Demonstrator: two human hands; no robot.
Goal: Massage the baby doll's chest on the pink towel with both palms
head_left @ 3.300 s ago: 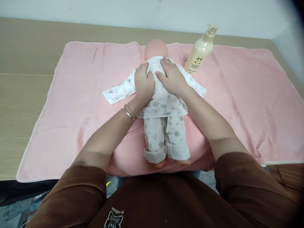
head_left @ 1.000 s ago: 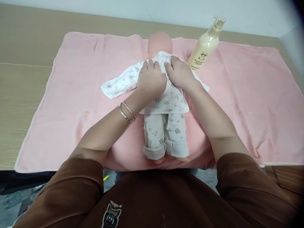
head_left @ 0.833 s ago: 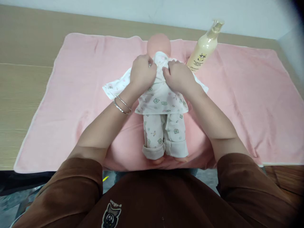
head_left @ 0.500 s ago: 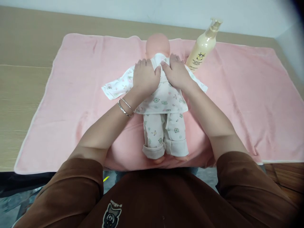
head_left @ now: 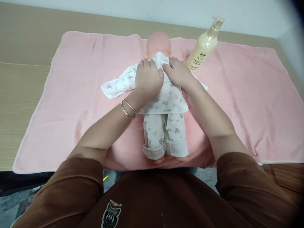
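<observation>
A doll (head_left: pixel 166 101) in a white patterned top and trousers lies with its back up, its bald head at the far side and its feet near me. My left hand (head_left: pixel 149 77) rests flat on the left side of its upper back, fingers laid out toward the shoulder. On the right side of the upper back lies my right hand (head_left: pixel 178 72), also flat, its thumb pointing inward. Neither hand grips anything. The doll's sleeves stretch out to both sides, the right one partly behind my forearm.
A pink blanket (head_left: pixel 71 82) lies under the doll on a wooden table (head_left: pixel 19 79). Beyond my right hand a cream pump bottle (head_left: pixel 201 47) leans to the right. A pale wall (head_left: pixel 190 12) stands at the back.
My left hand has slid slightly to the right on the doll's back. My right hand has shifted a little, staying on the upper back.
</observation>
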